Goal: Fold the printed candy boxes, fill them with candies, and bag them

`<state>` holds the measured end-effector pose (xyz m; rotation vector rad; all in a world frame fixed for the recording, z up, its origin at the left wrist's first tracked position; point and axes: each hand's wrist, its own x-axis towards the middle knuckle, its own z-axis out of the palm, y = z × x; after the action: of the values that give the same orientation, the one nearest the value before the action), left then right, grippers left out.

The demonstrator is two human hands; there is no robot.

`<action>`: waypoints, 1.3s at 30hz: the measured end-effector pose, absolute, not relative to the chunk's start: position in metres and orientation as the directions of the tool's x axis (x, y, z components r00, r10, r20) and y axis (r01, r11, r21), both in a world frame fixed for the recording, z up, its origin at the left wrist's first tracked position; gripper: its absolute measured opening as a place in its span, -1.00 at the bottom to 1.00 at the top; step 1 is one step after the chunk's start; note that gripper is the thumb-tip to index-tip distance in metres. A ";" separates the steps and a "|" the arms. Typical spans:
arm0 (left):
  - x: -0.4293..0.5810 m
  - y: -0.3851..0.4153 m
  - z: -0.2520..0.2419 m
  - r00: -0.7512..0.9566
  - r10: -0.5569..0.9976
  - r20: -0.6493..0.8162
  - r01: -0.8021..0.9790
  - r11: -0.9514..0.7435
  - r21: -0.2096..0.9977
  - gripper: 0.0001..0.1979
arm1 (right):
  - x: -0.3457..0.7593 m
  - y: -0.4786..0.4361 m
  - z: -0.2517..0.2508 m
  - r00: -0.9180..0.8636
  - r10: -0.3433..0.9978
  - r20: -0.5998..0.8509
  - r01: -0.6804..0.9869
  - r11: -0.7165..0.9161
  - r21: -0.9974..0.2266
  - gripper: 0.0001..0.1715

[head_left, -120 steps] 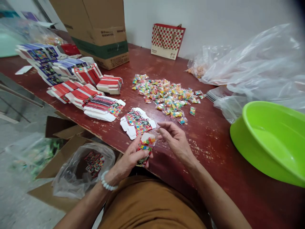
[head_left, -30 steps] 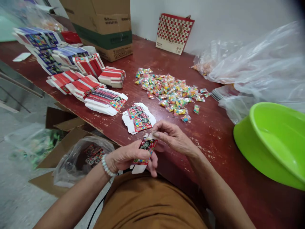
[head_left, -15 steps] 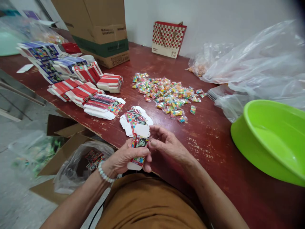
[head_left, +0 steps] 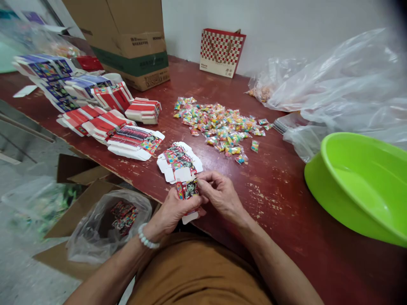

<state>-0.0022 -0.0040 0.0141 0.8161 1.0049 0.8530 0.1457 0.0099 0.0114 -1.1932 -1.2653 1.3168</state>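
Note:
My left hand (head_left: 173,209) grips a small printed cardboard box (head_left: 188,189), red with a dark character picture, thumb across its front. White flaps stick out at its top and bottom. Thumb and index finger of my right hand (head_left: 221,195) are pinched on the box's upper right edge; the exact spot is partly hidden by the fingers. Just beyond lies a fanned pile of flat boxes (head_left: 181,156) with white flaps. Farther back, many small clear packets of colourful candy (head_left: 219,127) are spread over the red-brown table (head_left: 273,169).
Stacks of flat red boxes (head_left: 110,123) and blue boxes (head_left: 51,70) stand at left. Behind are a large carton (head_left: 133,46) and a checked paper bag (head_left: 222,53). A green basin (head_left: 356,203) and plastic bags (head_left: 343,84) sit right. Below the table edge, a lined carton (head_left: 104,228) holds printed packs.
My right hand has closed in from beside the box to pinch its upper right edge. The box has turned slightly in my left hand. The view has shifted a little.

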 end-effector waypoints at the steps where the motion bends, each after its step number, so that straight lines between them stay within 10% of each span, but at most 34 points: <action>1: -0.004 -0.005 0.012 0.316 0.880 -0.353 -0.238 0.434 0.869 -0.63 | 0.146 0.009 0.010 -0.166 0.982 -0.085 -0.069 -0.098 -0.993 -0.72; 6: -0.012 -0.008 0.008 0.420 0.840 -0.345 -0.293 0.485 0.824 -0.60 | 0.148 0.004 0.008 -0.462 0.875 -0.142 -0.288 -0.300 -0.910 -0.58; 16: -0.011 0.001 0.008 0.468 0.813 -0.346 -0.161 0.464 0.871 -0.66 | 0.143 0.001 0.005 -0.144 0.972 -0.185 -0.136 -0.205 -0.969 -0.67; 22: -0.015 0.003 -0.002 0.166 0.976 -0.140 -0.157 0.166 0.973 -0.49 | 0.148 0.008 0.001 0.014 0.999 -0.044 -0.032 -0.043 -0.999 -0.77; 27: -0.011 -0.008 -0.005 -0.016 1.000 0.005 -0.145 -0.007 0.989 -0.35 | 0.139 0.004 -0.002 0.014 0.997 -0.076 -0.269 -0.069 -0.961 -0.44; 33: -0.019 -0.005 -0.005 0.114 0.991 -0.064 -0.152 0.081 0.985 -0.60 | 0.140 0.004 -0.004 0.003 1.000 -0.014 -0.254 -0.013 -0.967 -0.79; 39: -0.023 0.003 0.007 0.251 0.962 -0.107 -0.080 0.130 0.988 -0.81 | 0.161 0.019 0.000 -0.178 0.966 -0.185 -0.294 -0.232 -0.927 -0.66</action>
<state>-0.0235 0.0029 0.0068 1.1607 1.0125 0.9845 0.1606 0.0188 0.0003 -1.0419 -0.9619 1.6078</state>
